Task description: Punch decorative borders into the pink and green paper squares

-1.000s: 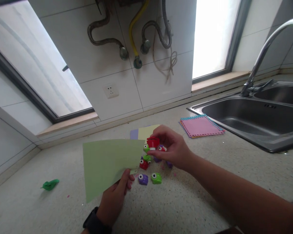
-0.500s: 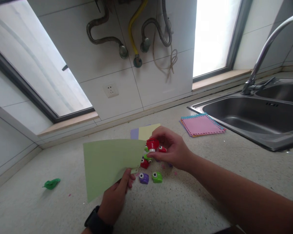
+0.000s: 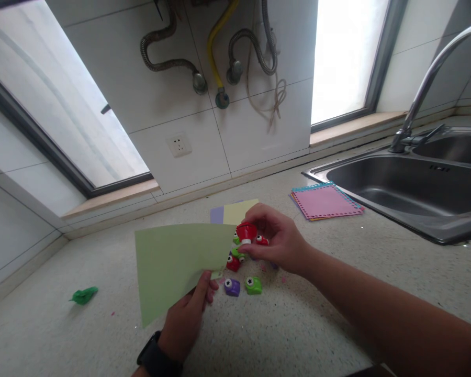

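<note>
My left hand [image 3: 188, 311] pinches the lower right edge of a light green sheet of paper [image 3: 180, 262], thumb on top. The sheet is held up off the counter, slightly curved. Between the thumb and fingers of my right hand [image 3: 277, 238] is a red craft punch [image 3: 246, 232] with a white button, against the sheet's upper right corner. Whether the paper sits inside its slot cannot be made out. Below the right hand lie a purple punch [image 3: 232, 286], a green punch [image 3: 253, 285] and several more red and green punches, partly hidden.
Purple and yellow paper [image 3: 239, 211] lies behind the hands. A stack of coloured sheets with punched edges [image 3: 325, 201] rests near the steel sink [image 3: 377, 183]. A crumpled green thing [image 3: 84, 296] is at the left. Pink scraps dot the speckled counter [image 3: 82, 345].
Hardly anything differs. The whole view has shifted very slightly; both hands keep their grip on the paper and the red punch.
</note>
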Tool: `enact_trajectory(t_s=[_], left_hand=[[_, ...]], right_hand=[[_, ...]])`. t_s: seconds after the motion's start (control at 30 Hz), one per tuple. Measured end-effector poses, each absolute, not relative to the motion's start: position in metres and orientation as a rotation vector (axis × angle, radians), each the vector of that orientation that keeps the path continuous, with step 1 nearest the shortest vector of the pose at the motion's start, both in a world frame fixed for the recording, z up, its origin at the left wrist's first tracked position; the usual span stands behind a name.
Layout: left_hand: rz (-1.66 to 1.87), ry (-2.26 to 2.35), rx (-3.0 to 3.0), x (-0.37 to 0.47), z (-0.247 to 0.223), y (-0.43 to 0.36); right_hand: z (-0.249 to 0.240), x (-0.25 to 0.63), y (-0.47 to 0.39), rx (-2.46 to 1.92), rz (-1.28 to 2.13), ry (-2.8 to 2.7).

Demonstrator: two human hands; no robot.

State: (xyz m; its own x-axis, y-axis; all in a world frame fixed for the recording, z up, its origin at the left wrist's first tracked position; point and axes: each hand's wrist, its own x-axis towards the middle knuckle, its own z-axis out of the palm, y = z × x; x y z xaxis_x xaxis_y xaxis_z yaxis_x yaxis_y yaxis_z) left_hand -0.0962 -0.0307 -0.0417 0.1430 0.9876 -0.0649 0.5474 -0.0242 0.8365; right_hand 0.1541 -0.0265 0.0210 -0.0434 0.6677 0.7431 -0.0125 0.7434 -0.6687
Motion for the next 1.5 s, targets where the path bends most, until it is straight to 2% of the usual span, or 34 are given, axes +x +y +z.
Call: enact_trajectory(t_s=[0.47, 0.87, 1.23, 1.5], left_hand=[[0.736, 1.478, 1.728, -0.098, -0.046, -0.028], [0.744, 1.553, 1.657, -0.095, -0.039, -0.033], [0.856, 1.19, 1.529, -0.094, -0.045, -0.028], [0.813, 1.235, 1.553, -0.092, -0.038, -0.03]], right_hand=[[0.02, 0.154, -0.025, -0.651, 0.684, -1.543], [0.019, 0.154, -0.02, -0.917, 1.097, -1.543], [0.008, 0.146, -0.018, -0.929, 1.317, -1.619], [0.003, 0.134, -0.019, -0.932, 1.507, -1.426]])
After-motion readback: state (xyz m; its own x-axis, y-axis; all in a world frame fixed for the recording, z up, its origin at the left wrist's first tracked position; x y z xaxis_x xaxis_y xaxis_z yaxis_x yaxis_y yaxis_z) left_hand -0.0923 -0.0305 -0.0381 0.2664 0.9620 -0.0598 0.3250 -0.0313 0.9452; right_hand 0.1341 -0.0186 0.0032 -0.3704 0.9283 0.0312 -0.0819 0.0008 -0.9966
